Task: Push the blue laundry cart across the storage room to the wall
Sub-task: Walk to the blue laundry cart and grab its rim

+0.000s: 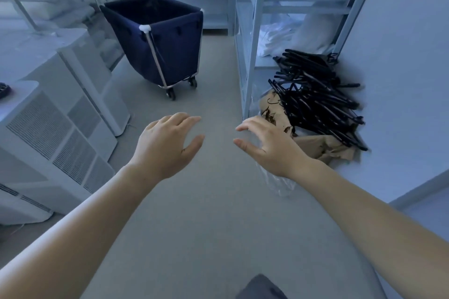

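Blue laundry cart (155,43): stands well ahead by the left-hand shelving, untouched; left hand (165,145) and right hand (264,148), both spread and empty, extended forward, seemingly to reach its rim

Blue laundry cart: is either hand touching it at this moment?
Apart. The head view shows bare floor between the blue laundry cart and both open hands, left hand and right hand.
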Motion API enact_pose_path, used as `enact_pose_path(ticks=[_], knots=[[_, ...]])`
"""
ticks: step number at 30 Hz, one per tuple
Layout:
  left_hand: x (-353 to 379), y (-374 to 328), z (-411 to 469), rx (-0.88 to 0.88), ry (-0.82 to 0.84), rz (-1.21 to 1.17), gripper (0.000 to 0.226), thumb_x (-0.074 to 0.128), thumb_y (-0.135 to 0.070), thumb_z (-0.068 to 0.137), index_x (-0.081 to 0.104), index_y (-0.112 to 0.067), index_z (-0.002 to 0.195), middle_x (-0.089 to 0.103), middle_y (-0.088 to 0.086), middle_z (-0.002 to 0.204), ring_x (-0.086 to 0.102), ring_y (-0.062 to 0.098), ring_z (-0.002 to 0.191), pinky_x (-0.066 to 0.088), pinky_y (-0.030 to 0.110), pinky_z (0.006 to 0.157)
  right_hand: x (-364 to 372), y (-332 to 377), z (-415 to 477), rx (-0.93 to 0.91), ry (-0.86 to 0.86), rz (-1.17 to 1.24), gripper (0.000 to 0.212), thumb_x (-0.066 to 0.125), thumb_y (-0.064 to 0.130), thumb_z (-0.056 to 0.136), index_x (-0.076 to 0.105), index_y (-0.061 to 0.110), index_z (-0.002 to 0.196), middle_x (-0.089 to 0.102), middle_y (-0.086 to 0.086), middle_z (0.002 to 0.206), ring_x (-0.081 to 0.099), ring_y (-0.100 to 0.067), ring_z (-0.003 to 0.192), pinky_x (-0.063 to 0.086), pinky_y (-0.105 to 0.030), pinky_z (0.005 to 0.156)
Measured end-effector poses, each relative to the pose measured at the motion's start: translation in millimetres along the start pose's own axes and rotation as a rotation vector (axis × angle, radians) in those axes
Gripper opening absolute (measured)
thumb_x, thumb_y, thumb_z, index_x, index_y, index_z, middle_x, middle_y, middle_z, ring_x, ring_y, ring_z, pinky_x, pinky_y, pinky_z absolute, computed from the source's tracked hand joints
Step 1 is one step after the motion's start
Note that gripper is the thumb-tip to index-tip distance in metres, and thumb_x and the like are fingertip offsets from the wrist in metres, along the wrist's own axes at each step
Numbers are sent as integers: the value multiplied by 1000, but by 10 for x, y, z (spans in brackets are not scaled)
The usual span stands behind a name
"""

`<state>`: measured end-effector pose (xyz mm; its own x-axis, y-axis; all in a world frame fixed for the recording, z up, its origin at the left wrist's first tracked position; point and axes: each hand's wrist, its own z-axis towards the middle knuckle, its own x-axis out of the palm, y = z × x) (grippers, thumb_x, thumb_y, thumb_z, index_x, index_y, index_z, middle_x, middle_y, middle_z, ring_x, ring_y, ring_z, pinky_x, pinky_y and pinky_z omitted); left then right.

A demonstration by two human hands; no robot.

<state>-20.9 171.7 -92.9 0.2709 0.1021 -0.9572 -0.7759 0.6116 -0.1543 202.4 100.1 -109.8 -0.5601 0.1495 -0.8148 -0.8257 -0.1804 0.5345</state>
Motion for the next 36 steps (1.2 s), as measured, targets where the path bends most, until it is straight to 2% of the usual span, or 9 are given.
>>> enact_pose_path(ticks=[6, 13, 20, 22, 26, 31, 36], knots=[[334, 217, 673, -10, 53, -1, 42, 43, -44, 93, 50, -25, 130, 58, -2, 127, 53, 24, 118, 40, 38, 95, 165, -469, 586, 12, 77, 24, 42, 49, 45, 92, 53, 16, 122, 52, 3, 127, 46, -9, 118, 35, -23, 98], [812, 375, 2088, -9, 102, -11, 39, 42, -43, 94, 53, -24, 126, 58, -1, 125, 53, 25, 115, 40, 37, 92, 114, -1337, 1596, 78, 109, 42, 41, 46, 48, 93, 53, 19, 121, 54, 6, 124, 48, -9, 115, 41, -29, 95], [1157, 547, 3335, 4, 145, 5, 40, 41, -44, 93, 51, -24, 127, 59, -1, 124, 54, 23, 114, 40, 37, 94, -38, -2100, 2618, 109, 123, -7, 43, 46, 53, 91, 52, 24, 121, 52, 13, 124, 46, 0, 111, 37, -15, 79], [1225, 658, 3535, 3, 170, 17, 41, 41, -45, 93, 51, -25, 127, 59, -2, 124, 55, 23, 113, 40, 36, 94, -35, -2208, 2909, 108, 146, 24, 43, 46, 53, 92, 52, 23, 122, 52, 12, 125, 47, -2, 113, 39, -20, 83], [1308, 1073, 3857, -61, 170, 27, 40, 42, -45, 92, 52, -26, 126, 59, -4, 122, 56, 22, 110, 42, 35, 92, 106, -2294, 3543, 50, 218, 75, 41, 47, 50, 92, 54, 21, 121, 54, 10, 124, 49, -5, 112, 42, -27, 90], [1456, 1729, 4365, -128, 168, 32, 39, 43, -46, 92, 53, -27, 124, 59, -5, 121, 55, 20, 112, 41, 34, 91, 396, -2410, 4482, -23, 292, 70, 40, 47, 50, 92, 54, 22, 119, 54, 11, 123, 49, -3, 109, 40, -24, 84], [1457, 2481, 5227, -133, 183, 53, 38, 41, -46, 93, 52, -29, 124, 58, -6, 126, 54, 19, 115, 40, 34, 94, 566, -2552, 5580, -40, 291, 54, 39, 48, 51, 91, 55, 24, 118, 54, 13, 120, 42, 7, 96, 31, -10, 73]])
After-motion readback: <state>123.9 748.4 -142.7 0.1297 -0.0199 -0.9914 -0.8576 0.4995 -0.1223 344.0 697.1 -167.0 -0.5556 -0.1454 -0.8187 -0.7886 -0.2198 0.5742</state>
